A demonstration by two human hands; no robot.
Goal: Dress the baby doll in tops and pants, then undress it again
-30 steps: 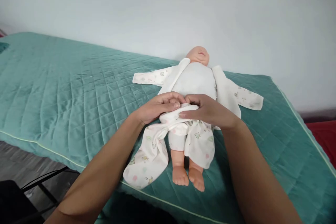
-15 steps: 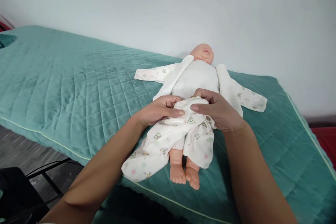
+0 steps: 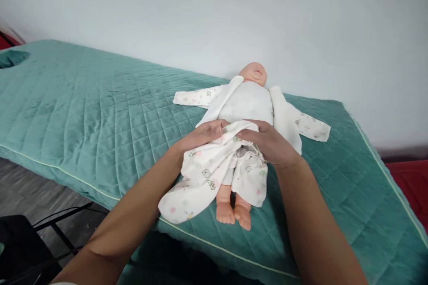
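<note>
A baby doll (image 3: 249,102) lies on its back on a teal quilted bed (image 3: 83,116), head toward the wall, bare feet toward me. A white printed baby garment (image 3: 203,173) is spread open under it, sleeves out to both sides. My left hand (image 3: 200,137) and my right hand (image 3: 267,142) meet at the doll's waist. Both are closed on the garment's lower part and hold its bunched edge over the doll's belly. One loose printed leg of the garment trails off toward the bed's front edge.
The bed stands against a pale wall (image 3: 214,13). A dark metal frame (image 3: 63,222) and a black object (image 3: 20,249) stand on the floor at lower left. Something red (image 3: 409,187) lies beyond the bed's right side.
Both hands have drawn the garment's bunched edge a little higher up the doll's belly. The printed fabric now lies over more of the legs. The camera shifted slightly.
</note>
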